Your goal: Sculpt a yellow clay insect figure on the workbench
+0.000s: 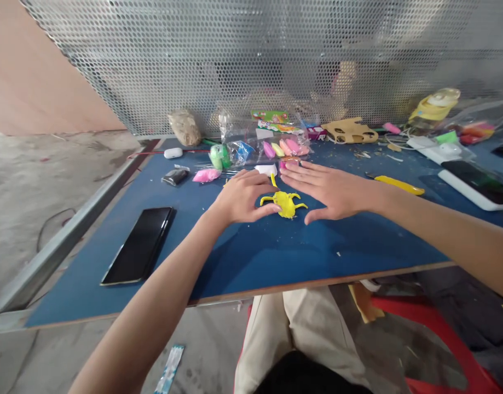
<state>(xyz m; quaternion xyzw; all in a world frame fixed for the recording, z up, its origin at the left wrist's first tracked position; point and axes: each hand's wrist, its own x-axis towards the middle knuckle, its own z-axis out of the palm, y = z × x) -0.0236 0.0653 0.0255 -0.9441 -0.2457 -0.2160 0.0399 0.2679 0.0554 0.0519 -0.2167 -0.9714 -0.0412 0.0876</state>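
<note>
A flat yellow clay figure [285,204], with a rounded body and several thin curved limbs, lies on the blue table. My left hand [246,196] is at its left, thumb tip against the edge of the body and fingers bent above a limb. Thumb and fingers are apart. On the other side, my right hand [332,190] is spread palm down, fingers stretched over the far end of the figure and thumb held away from it. A small pink piece [290,163] shows just beyond the right fingertips; whether they touch it I cannot tell.
A black phone [139,245] lies at left. Clay in plastic wrap, including pink [207,175], green [220,156] and black [176,176] pieces, sits behind my hands. A yellow cutter [399,184] is at right, near a white power bank [477,189]. Perforated metal [251,60] stands behind.
</note>
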